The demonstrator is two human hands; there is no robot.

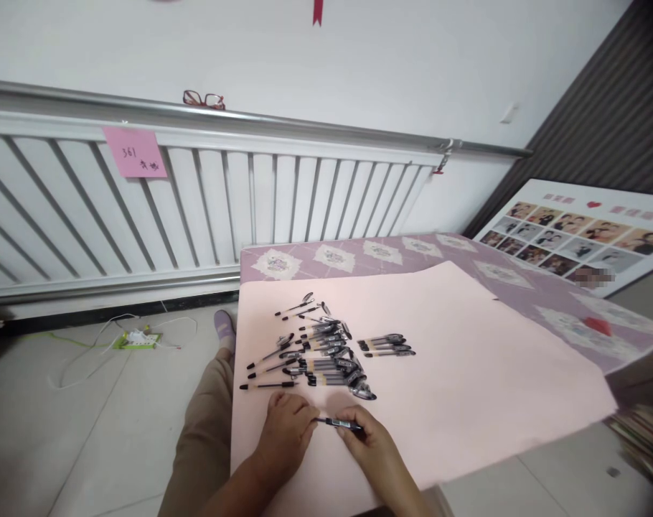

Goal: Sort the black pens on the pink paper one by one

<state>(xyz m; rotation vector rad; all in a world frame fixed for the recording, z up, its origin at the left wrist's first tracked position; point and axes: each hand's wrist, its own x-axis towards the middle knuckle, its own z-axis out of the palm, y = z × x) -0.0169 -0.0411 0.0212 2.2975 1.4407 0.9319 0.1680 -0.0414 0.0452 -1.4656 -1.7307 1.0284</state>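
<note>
A dark pen [334, 422] lies level between my two hands, just above the pink sheet [466, 373]. My left hand [290, 431] is closed, its fingers pinching the pen's thin left end, which they partly hide. The dark clip end on the right is gripped by the thumb and fingers of my right hand [370, 439]. Beyond my hands spreads a loose pile of black pens and pen parts [326, 359]. A slim part with a black end [267, 386] lies nearest my left hand. To the right of the pile, several pens [385, 345] lie side by side in a small group.
A purple patterned cloth [331, 256] shows around the sheet on the table. Behind stands a white radiator [294, 194] with a pink note [135, 152] and glasses [204, 99] at the pipe. A power strip [138, 339] with cables is on the floor at left; a photo board [574, 230] leans at right.
</note>
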